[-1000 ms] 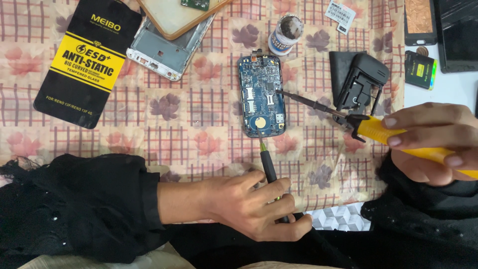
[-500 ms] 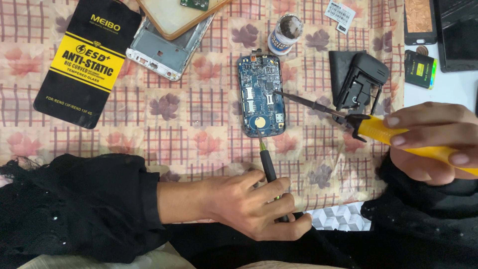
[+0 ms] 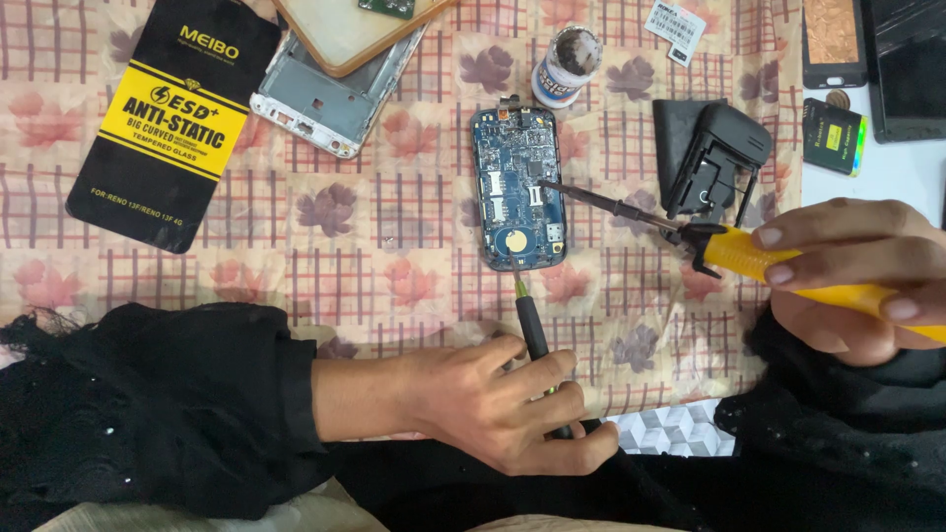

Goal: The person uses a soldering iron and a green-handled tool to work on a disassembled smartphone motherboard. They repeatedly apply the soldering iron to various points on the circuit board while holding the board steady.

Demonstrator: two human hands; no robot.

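Note:
A blue phone circuit board (image 3: 519, 187) lies on the flowered cloth (image 3: 374, 246). My left hand (image 3: 503, 404) grips a black screwdriver (image 3: 532, 330) whose tip presses on the board's near end. My right hand (image 3: 857, 281) holds a yellow-handled soldering iron (image 3: 749, 258); its dark metal tip (image 3: 552, 187) reaches the board's right middle edge. Black sleeves cover both my forearms.
A black phone back housing (image 3: 709, 158) lies right of the board, a small round bottle (image 3: 567, 67) behind it. A black-and-yellow flat package (image 3: 172, 118) and a silver phone frame (image 3: 330, 99) lie at the left. A small battery (image 3: 833, 136) and dark phone parts sit at the far right.
The soldering iron's tip has crept slightly left along the board. My left hand and the screwdriver have stayed put.

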